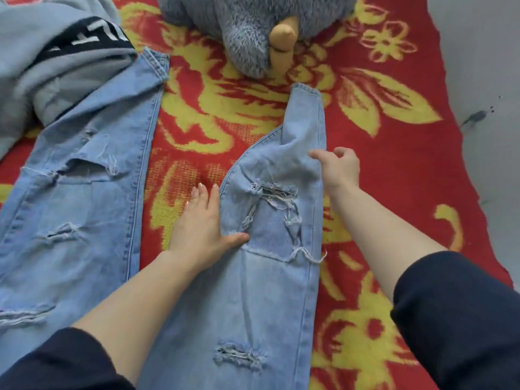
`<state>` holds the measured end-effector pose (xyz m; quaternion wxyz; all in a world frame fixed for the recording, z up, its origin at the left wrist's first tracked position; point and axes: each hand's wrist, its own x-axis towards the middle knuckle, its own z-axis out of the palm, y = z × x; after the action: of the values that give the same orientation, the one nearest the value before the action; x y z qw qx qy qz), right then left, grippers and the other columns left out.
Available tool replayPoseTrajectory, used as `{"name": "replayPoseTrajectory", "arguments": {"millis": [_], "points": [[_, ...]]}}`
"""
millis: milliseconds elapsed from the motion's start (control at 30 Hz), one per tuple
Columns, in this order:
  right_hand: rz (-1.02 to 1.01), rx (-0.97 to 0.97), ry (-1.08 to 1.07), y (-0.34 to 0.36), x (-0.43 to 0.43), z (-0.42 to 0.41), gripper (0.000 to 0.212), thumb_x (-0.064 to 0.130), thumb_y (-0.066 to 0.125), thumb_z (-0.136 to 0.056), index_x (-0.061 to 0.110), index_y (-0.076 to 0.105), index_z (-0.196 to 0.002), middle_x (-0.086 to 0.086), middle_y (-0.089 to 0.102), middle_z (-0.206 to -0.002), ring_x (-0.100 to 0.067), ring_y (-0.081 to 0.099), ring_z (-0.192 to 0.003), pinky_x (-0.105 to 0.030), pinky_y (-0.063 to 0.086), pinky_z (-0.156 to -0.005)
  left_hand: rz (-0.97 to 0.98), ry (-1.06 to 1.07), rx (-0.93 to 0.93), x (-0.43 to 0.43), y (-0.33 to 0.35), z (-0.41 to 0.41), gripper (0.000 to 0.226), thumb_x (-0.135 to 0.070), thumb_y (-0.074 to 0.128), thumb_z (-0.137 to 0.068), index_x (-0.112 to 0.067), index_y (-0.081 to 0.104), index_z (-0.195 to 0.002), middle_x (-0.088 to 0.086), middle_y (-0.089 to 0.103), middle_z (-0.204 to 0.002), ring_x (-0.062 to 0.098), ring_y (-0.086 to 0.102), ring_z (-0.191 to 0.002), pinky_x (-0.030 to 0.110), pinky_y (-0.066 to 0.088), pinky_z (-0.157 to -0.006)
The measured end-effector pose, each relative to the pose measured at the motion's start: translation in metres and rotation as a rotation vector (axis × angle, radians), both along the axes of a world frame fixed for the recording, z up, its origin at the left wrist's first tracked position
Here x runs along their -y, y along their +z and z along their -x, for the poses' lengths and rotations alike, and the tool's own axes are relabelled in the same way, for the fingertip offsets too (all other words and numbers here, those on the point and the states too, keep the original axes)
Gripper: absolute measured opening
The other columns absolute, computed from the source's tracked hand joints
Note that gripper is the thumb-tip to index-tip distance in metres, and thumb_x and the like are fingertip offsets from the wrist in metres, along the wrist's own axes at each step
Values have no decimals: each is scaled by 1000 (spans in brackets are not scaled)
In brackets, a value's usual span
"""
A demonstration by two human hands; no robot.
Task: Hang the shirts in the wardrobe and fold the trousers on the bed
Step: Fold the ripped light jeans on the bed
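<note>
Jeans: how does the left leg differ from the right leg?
The left leg lies broad and flat, against the grey sweatshirt; the right leg narrows and crumples towards its hem. The left hand rests at the right leg's inner edge, the right hand at its outer edge; no hand is on the left leg. Both are pale ripped denim.

Light blue ripped jeans (pixel 270 291) lie spread on the bed (pixel 380 130), legs splayed apart, cuffs toward its far edge. The leg nearer the left edge lies flat; the other is twisted and creased near its cuff. A grey sweatshirt (pixel 36 80) with a black lettered band lies rumpled at the far left corner, overlapping the flat leg's cuff.
</note>
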<state>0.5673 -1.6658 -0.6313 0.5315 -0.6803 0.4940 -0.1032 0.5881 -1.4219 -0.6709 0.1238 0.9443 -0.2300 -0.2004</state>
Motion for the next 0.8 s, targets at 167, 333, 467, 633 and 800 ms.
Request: {"name": "replayPoseTrajectory", "arguments": {"millis": [167,333,467,633,800], "points": [[-356,123,-145,15,16,-40,59,31,80,-67,3,58,-114,-9,63,-114,-26,65,-101,-44,55,-89,-40,-30,-12,5,2,-2,120,-76,55,-72,-11,-6,-152,16,-4,-160,25,-2,-148,35,10,-118],[-449,195,37,43,22,-76,34,9,68,-62,3,65,-95,-10,63,-84,-27,65,-79,-40,55,-75,-67,-46,-52,4,8,-4,118,-75,54,-75,-11,-9,-152,15,-8,-160,25,-6,-148,33,5,-119],[-560,424,110,60,42,-88,28,-5,45,-71,6,65,-87,-11,67,-82,-30,66,-78,-40,58,-79,-79,-43,-79,6,12,-7,119,-74,54,-75,-11,-10,-152,16,-8,-160,26,-6,-148,33,5,-119],[-425,67,95,20,65,-80,39,15,59,-88,8,60,-126,-9,60,-129,-22,62,-108,-37,50,-94,-104,-56,-84,7,12,-9,121,-77,53,-73,-8,-10,-151,18,-8,-159,28,-6,-148,33,4,-118],[-308,90,-22,-16,54,-38,34,14,69,-85,7,61,-117,-2,66,-109,-13,64,-97,-26,50,-78,-148,-71,-100,7,12,-13,123,-77,54,-72,-7,-8,-151,21,-6,-159,30,-2,-148,37,10,-119]]}}
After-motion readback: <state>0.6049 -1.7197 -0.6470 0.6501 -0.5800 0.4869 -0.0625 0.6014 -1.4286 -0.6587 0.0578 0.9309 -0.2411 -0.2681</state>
